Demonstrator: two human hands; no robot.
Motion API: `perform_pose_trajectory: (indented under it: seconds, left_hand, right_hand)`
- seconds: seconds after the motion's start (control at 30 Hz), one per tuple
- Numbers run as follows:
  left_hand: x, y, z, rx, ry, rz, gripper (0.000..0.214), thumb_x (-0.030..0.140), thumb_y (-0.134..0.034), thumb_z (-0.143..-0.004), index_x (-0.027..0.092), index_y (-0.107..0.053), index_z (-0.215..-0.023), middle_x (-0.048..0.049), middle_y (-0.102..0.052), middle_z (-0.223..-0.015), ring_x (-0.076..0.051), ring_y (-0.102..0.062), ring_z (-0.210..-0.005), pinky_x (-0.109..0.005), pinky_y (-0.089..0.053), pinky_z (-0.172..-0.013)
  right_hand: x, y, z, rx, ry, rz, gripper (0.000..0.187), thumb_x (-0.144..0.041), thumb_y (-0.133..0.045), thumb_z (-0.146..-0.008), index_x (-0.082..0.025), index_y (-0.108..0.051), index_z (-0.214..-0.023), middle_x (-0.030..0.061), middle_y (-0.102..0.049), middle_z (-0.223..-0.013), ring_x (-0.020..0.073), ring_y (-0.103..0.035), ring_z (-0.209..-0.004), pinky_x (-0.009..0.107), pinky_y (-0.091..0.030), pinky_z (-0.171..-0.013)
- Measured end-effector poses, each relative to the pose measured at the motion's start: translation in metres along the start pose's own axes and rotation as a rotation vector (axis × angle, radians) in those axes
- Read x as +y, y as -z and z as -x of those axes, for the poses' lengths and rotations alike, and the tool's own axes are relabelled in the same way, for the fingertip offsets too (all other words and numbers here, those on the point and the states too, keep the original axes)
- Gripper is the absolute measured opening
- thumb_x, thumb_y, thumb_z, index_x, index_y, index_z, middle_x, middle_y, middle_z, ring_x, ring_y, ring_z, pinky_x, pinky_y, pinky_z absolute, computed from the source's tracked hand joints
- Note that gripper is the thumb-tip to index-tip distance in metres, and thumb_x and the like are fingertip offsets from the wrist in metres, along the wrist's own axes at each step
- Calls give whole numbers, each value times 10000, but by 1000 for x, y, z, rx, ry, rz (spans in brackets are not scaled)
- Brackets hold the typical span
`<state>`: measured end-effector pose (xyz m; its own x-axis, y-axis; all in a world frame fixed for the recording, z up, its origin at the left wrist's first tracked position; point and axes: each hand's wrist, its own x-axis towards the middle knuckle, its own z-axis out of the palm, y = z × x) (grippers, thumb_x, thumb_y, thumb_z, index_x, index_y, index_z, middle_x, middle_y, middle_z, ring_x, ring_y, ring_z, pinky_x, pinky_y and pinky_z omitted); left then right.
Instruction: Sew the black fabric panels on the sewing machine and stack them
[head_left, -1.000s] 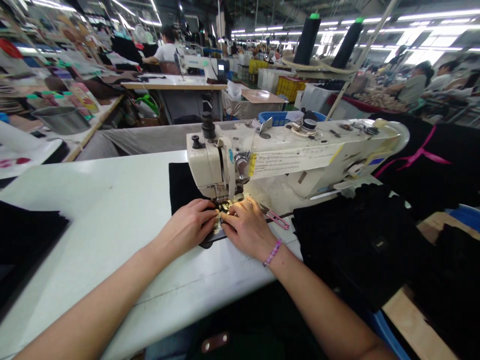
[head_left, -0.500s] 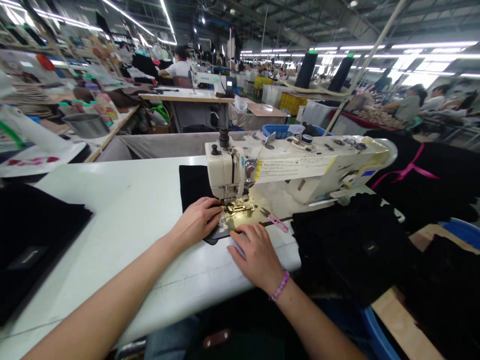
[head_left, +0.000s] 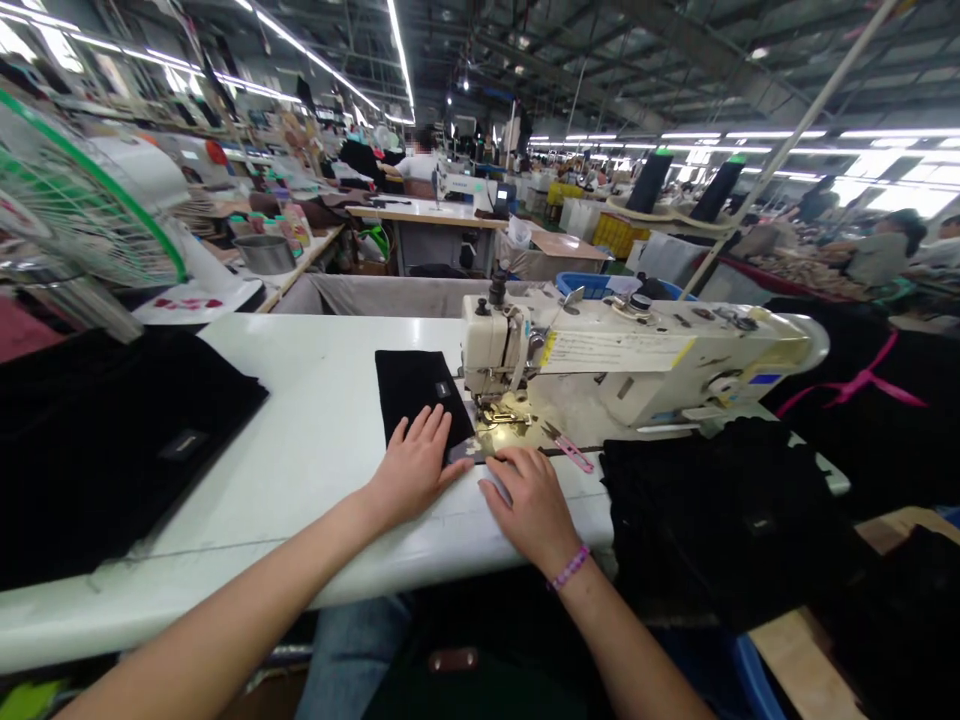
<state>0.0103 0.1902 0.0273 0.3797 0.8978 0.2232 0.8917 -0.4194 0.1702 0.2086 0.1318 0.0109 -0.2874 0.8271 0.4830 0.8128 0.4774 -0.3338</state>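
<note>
Left hand [head_left: 416,468] flat, fingers spread, on black fabric piece [head_left: 420,395]; right hand [head_left: 529,505] flat beside it on counter [head_left: 300,440], holding nothing.

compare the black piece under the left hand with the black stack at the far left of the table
The piece is small, one flat layer, lying beside the sewing machine under the left hand. The stack is far larger, several layers thick, hanging over the table edge, untouched. Both are black with a small label.

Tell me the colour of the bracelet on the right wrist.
Pink and purple beads, on the bracelet in the head view, just behind the right hand.
</note>
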Motion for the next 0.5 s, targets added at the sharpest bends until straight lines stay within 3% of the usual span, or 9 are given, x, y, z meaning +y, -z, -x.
perform_pose_trajectory:
  seconds: [0.1, 0.17, 0.27, 0.33, 0.4, 0.5]
  left_hand:
    - [-19, 24, 16, 58, 142, 118, 454, 522, -431, -962, 180, -699, -1091, -160, -694, -1225, -319, -619, -1180, -477, -474, -1002]
    - [-41, 37, 14, 140, 338, 121, 450, 494, -387, -970, 160, -688, -988, -190, -697, -1080, -345, -631, -1081, -508, -490, -927]
    - [-70, 43, 2, 195, 541, 103, 333, 464, -567, -869, 141, -643, -886, -217, -667, -989, -400, -605, -1060, -543, -494, -865]
    - [-78, 39, -5, 184, 598, 153, 211, 375, -674, -798, 177, -604, -780, -148, -673, -885, -332, -642, -957, -462, -518, -829]
    - [-80, 35, -8, 194, 628, 220, 139, 274, -678, -805, 187, -581, -757, -76, -672, -810, -238, -658, -835, -382, -529, -794]
    - [-82, 42, -4, 254, 660, 314, 103, 245, -654, -851, 166, -588, -849, -27, -681, -793, -167, -661, -738, -323, -541, -726]
  right_hand:
    - [2, 0, 1, -2, 8, -14, 190, -261, -598, -961, -163, -700, -1087, 110, -654, -1091, 264, -572, -1048, 439, -464, -960]
    - [3, -1, 1, 4, 10, -18, 183, -250, -592, -959, -161, -704, -1074, 111, -659, -1086, 267, -577, -1037, 444, -470, -950]
    - [3, -5, 3, 25, 19, -22, 184, -249, -565, -970, -168, -712, -1047, 110, -671, -1076, 271, -587, -1028, 453, -482, -936]
    - [0, -6, 6, 51, 35, -39, 203, -257, -534, -984, -180, -715, -1033, 107, -681, -1073, 267, -603, -1020, 456, -495, -925]
    - [-2, 1, 14, 102, 53, -49, 235, -276, -496, -998, -200, -714, -1043, 105, -693, -1079, 264, -625, -1007, 464, -509, -915]
    - [12, 30, 35, 205, 51, 15, 270, -348, -472, -999, -250, -702, -1101, 114, -694, -1155, 298, -637, -1066, 516, -493, -944]
